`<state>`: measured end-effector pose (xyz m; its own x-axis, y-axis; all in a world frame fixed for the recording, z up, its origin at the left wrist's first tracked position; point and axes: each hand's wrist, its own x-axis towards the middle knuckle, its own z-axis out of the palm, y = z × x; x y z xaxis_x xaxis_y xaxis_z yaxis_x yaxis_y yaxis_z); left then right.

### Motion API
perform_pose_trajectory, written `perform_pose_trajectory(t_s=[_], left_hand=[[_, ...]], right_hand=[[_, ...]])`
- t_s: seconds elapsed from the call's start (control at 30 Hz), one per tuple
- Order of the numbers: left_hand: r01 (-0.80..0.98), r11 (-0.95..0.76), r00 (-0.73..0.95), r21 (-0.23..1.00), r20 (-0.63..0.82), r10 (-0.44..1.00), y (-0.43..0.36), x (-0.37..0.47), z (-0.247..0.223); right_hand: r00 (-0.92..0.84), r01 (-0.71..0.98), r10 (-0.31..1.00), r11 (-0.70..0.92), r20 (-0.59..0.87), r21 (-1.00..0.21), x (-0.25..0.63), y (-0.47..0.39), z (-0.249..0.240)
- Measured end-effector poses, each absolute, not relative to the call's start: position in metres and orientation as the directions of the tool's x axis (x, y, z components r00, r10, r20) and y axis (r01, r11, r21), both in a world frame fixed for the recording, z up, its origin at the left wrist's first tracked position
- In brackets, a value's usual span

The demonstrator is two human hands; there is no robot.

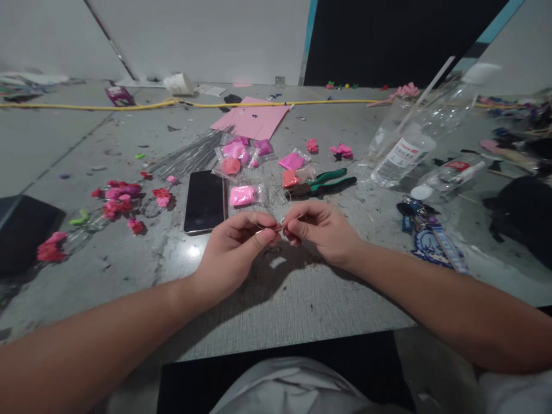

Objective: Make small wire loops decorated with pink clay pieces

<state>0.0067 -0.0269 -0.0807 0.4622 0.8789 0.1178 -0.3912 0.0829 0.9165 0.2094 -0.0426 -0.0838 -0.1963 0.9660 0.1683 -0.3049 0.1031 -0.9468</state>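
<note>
My left hand (233, 247) and my right hand (324, 231) meet over the near middle of the table. Both pinch one thin, curved metal wire (281, 226) between thumb and fingers; parts of it are hidden behind the fingertips. Just beyond my right hand lie pliers with green and black handles (330, 183). A dark-screened phone (204, 202) rests beyond and left of my left hand. Small bags of pink clay (243, 195) lie past the fingertips, with an orange-red clay bag (292, 177) near the pliers' jaws.
A bundle of straight wires (190, 154) lies behind the phone. Pink and red clay flowers (118, 198) sit at left, near a dark box (28, 230). Clear bottles (403, 155) and a keychain bunch (435, 241) are at right. A yellow cable (241, 104) crosses the back.
</note>
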Motion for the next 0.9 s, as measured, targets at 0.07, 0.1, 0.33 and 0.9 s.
perform_pose_trajectory(t_s=[0.07, 0.1, 0.33, 0.9], left_hand=[[-0.382, 0.072, 0.479, 0.921, 0.131, 0.868, -0.026, 0.006, -0.080], [-0.375, 0.063, 0.488, 0.925, 0.139, 0.862, -0.025, 0.005, -0.080], [-0.345, 0.024, 0.436, 0.938, 0.138, 0.889, -0.022, 0.006, -0.079], [-0.346, 0.100, 0.477, 0.933, 0.083, 0.875, -0.023, 0.008, -0.077]], right_hand=[[-0.275, -0.356, 0.947, 0.057, 0.163, -0.933, 0.211, -0.043, -0.086], [-0.323, -0.377, 0.932, 0.033, 0.165, -0.925, 0.212, -0.043, -0.086], [-0.268, -0.402, 0.954, 0.017, 0.136, -0.916, 0.213, -0.042, -0.085], [-0.284, -0.467, 0.955, -0.055, 0.090, -0.883, 0.214, -0.041, -0.076]])
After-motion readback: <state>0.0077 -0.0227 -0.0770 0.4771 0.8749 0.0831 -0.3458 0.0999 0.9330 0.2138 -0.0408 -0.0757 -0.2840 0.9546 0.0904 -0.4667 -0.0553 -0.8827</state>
